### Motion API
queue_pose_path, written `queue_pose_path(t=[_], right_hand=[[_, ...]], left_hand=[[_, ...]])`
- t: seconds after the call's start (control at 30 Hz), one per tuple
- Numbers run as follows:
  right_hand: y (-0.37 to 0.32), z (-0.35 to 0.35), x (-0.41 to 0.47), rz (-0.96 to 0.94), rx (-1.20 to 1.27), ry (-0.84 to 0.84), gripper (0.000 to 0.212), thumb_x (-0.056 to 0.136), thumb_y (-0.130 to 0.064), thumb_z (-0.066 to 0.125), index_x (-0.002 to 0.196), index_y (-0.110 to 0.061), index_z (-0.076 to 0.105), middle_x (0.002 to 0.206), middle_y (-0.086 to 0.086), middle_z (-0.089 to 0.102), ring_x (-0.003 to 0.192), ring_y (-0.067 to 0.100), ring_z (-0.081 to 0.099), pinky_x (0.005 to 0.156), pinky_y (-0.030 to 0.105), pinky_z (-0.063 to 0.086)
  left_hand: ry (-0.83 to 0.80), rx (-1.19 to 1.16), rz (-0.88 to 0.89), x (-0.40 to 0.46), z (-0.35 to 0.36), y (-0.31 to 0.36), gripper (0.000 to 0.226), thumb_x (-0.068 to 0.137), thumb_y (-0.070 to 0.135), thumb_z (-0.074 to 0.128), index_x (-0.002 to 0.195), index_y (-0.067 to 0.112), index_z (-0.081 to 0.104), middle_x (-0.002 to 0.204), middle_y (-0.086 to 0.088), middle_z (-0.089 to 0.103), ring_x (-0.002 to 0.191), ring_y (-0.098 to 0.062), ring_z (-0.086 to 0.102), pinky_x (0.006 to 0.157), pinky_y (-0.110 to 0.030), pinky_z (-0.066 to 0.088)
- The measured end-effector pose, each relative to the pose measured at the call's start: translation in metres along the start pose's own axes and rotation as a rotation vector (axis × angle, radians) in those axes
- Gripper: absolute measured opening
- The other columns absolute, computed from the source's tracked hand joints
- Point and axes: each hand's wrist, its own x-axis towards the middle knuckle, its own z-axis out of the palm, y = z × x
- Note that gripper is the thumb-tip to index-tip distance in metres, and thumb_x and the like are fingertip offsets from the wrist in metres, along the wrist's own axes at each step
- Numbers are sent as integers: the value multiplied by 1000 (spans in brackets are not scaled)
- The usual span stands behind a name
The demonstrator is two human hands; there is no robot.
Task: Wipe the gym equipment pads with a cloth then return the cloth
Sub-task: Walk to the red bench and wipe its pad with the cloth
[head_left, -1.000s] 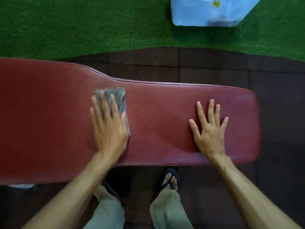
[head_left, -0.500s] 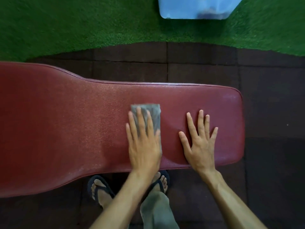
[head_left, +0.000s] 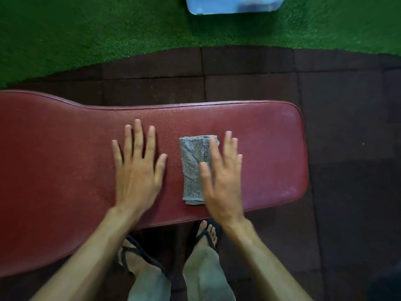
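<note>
1. Dark rubber floor tiles (head_left: 249, 81) meet green artificial turf (head_left: 86, 35), where a pale blue container (head_left: 234, 4) sits at the top edge.
2. A long red padded counter (head_left: 271, 148) runs across the view.
3. The folded grey cloth (head_left: 192, 168) lies flat on the pad's narrower right part.
4. The left hand (head_left: 136, 170) rests open beside the cloth, fingers spread, not touching it.
5. The right hand (head_left: 221, 177), open and motion-blurred, overlaps the cloth's right edge; whether it presses down is unclear.
6. Sandalled feet (head_left: 206, 233) show below the pad.
</note>
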Motion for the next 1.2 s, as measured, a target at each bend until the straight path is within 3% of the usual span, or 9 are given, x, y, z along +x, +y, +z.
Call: queue_pose_path(t=[0.23, 0.47, 0.57, 0.7, 0.8, 0.93, 1.0, 1.1, 1.2], right_hand=[[15, 25, -36, -40, -355, -54, 60, 103, -51, 23, 158, -31, 7, 167, 5, -2, 154, 26, -6, 123, 54, 7], [95, -47, 78, 493, -236, 262, 77, 95, -57, 25, 158, -14, 12, 166, 17, 5, 152, 40, 1, 120, 61, 13], [44, -18, 106, 271, -287, 213, 74, 97, -57, 27, 158, -15, 17, 166, 15, 6, 152, 41, 0, 121, 59, 11], [34, -4, -13, -130, -350, -129, 69, 102, -53, 31, 159, -24, 4, 167, 4, -5, 154, 27, -9, 124, 51, 4], [100, -41, -30, 161, -334, 5, 72, 98, -60, 23, 158, -25, 5, 167, 3, -1, 154, 23, -6, 121, 55, 9], [113, -63, 83, 500, -244, 270, 82, 93, -62, 24, 158, -13, 16, 165, 17, 10, 152, 39, 7, 119, 60, 16], [78, -43, 115, 407, -224, 297, 78, 94, -60, 26, 156, -14, 23, 164, 18, 14, 151, 42, 9, 120, 59, 15], [17, -2, 71, -5, -301, 37, 70, 100, -55, 32, 158, -20, 15, 167, 9, 3, 154, 33, -5, 124, 54, 3], [16, 3, 0, -174, -364, -123, 71, 100, -55, 36, 158, -23, 12, 167, 5, 0, 154, 29, -6, 122, 59, 9]], left_hand=[[13, 92, 15, -2, 6, -4, 69, 100, 50, 22, 159, 14, 9, 167, -12, -2, 155, -28, -3, 124, -56, 4], [5, 171, 3, 0, 6, 0, 72, 101, 54, 20, 159, 14, 3, 167, -14, -5, 155, -30, -4, 124, -58, 7], [11, 157, 8, 1, 8, -2, 72, 100, 54, 21, 159, 15, 4, 167, -13, -3, 155, -30, -3, 124, -57, 6], [18, 141, 12, 0, 6, -1, 73, 99, 53, 22, 159, 14, 6, 167, -13, -2, 155, -30, -2, 123, -58, 7], [21, 144, 3, 0, 7, -1, 73, 99, 53, 22, 159, 14, 6, 167, -13, -3, 155, -30, -2, 123, -58, 6], [21, 168, 2, 2, 9, 0, 72, 100, 53, 21, 159, 14, 4, 167, -14, -3, 155, -31, -2, 123, -58, 6], [21, 176, 0, 1, 9, 0, 72, 100, 54, 20, 159, 14, 3, 167, -14, -4, 155, -31, -3, 124, -57, 6], [31, 175, 7, 1, 8, 0, 72, 101, 53, 21, 159, 14, 4, 167, -14, -4, 155, -31, -2, 123, -57, 7], [29, 161, 10, 1, 8, -1, 73, 100, 53, 23, 159, 14, 5, 167, -13, -3, 155, -30, -1, 123, -58, 8]])
